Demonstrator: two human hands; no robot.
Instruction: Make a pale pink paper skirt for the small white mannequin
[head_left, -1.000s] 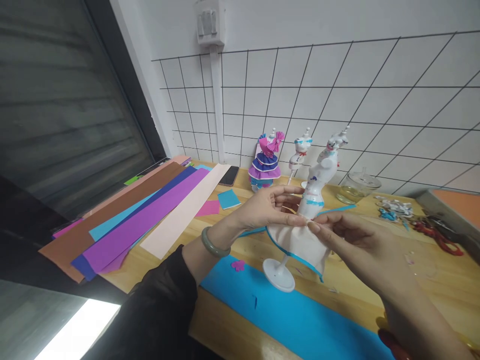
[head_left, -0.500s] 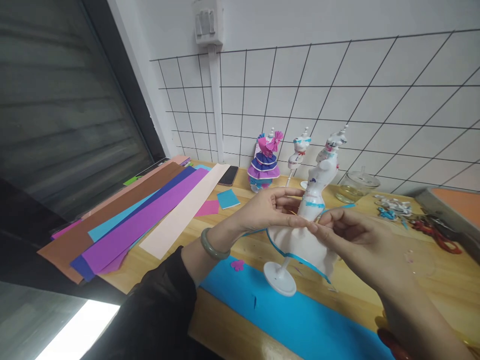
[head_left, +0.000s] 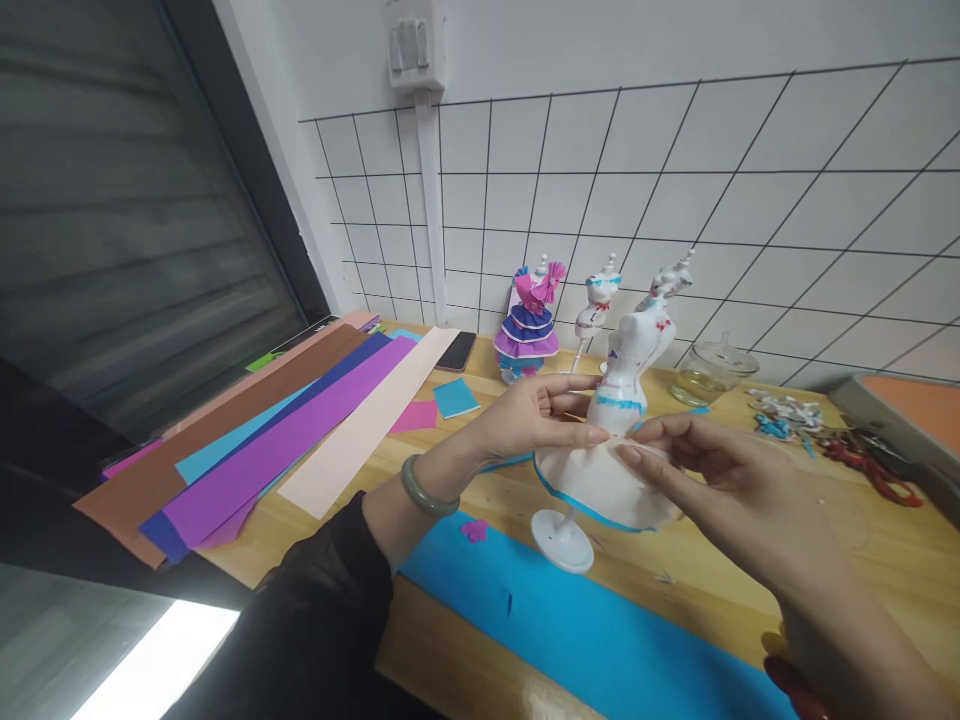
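A small white dress-form mannequin (head_left: 634, 350) leans to the right, its round stand base (head_left: 562, 541) tilted over the blue sheet. Round its hips hangs a white paper skirt (head_left: 592, 482) with a blue trimmed hem. My left hand (head_left: 540, 418), with a jade bangle on the wrist, pinches the skirt's top edge at the left of the waist. On the other side my right hand (head_left: 690, 462) pinches the same edge between thumb and curled fingers. A blue band (head_left: 621, 404) circles the waist just above. The fingers hide part of the skirt top.
Long coloured paper strips (head_left: 300, 440) lie at left near a phone (head_left: 457, 351). Behind stand a dressed mannequin (head_left: 528, 335) and other forms. To the right are a glass pot (head_left: 714, 372), red-handled scissors (head_left: 874, 468) and a grey tray (head_left: 900, 400). A blue sheet (head_left: 600, 640) covers the front edge.
The mannequin has turned and become more upright, showing red marks on its chest. Its skirt now hangs flatter at the right, and my fingertips have moved slightly apart.
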